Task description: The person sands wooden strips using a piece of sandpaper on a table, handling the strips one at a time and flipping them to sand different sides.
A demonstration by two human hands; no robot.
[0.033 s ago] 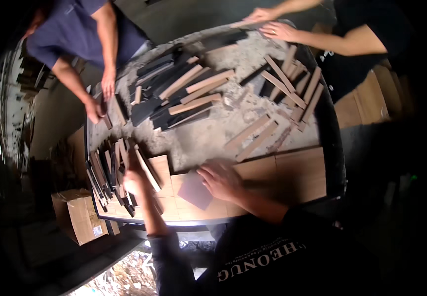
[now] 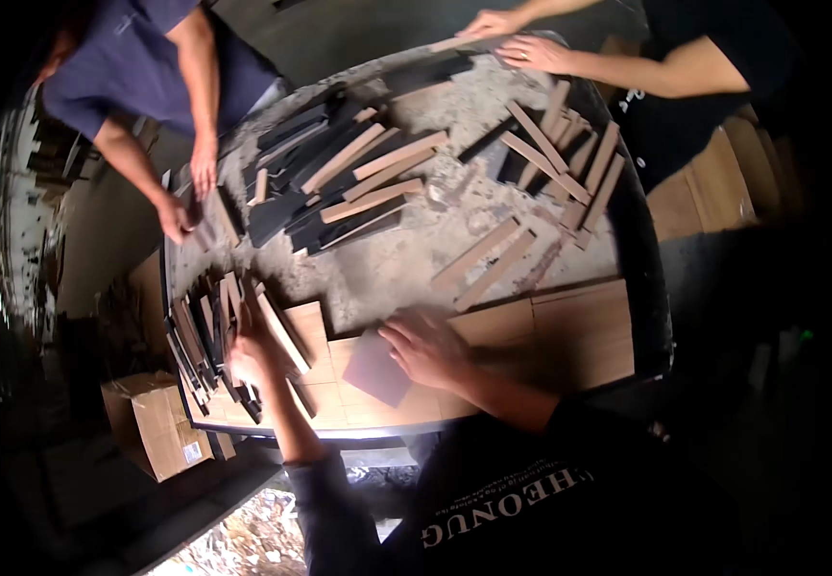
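Note:
My right hand point(image 2: 423, 348) lies over the right edge of a purplish square sheet point(image 2: 377, 369) that looks like sandpaper, its fingers gripping that edge. Under the sheet, light wooden boards point(image 2: 579, 326) line the near side of the table. To the left, my left hand point(image 2: 254, 357) reaches into a pile of narrow wood strips point(image 2: 206, 336), some dark-edged. Its fingers are blurred and partly lost among the strips, so whether it holds one does not show. A pale strip point(image 2: 282, 331) leans just right of that hand.
Dark and light strips point(image 2: 349, 178) are heaped mid-table, with another heap point(image 2: 569, 163) at the far right. Co-workers' hands point(image 2: 190, 197) handle strips at the far left, and other hands point(image 2: 531, 53) at the far right. A cardboard box point(image 2: 161, 427) stands left below the table.
The whole view has shifted slightly, with the table a little to the left. My left hand has moved slightly left among the strips. My right hand stays on the purplish sheet.

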